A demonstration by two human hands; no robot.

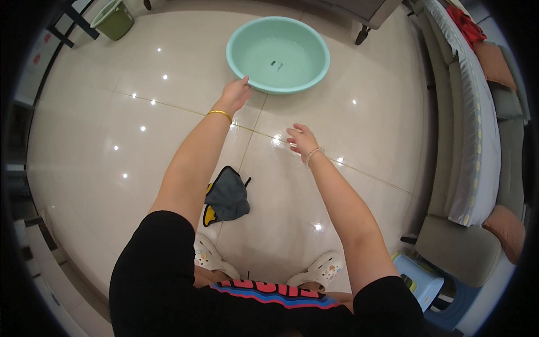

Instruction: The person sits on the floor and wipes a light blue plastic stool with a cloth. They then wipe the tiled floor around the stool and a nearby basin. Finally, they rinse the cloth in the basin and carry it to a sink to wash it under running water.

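Note:
A mint-green plastic basin [290, 54] rests on the glossy tiled floor in front of me, with what looks like clear water in it. My left hand [237, 93] is at its near left rim, the thumb over the edge and the fingers outside and below. A gold bangle circles that wrist. Lower and to the right, my right hand [301, 141] hangs above the tiles, fingers apart and holding nothing; a beaded bracelet is on its wrist. A grey cloth with black edging and a yellow side [229, 196] lies crumpled on the floor between my arms, nearer my feet.
White clogs [316, 269] are on my feet. A green bucket [118, 25] stands at the far left. Along the right runs a grey sofa [444, 126] with cushions, and a blue plastic stool [425, 284] is by its near end. A cabinet [362, 12] on dark legs stands behind the basin.

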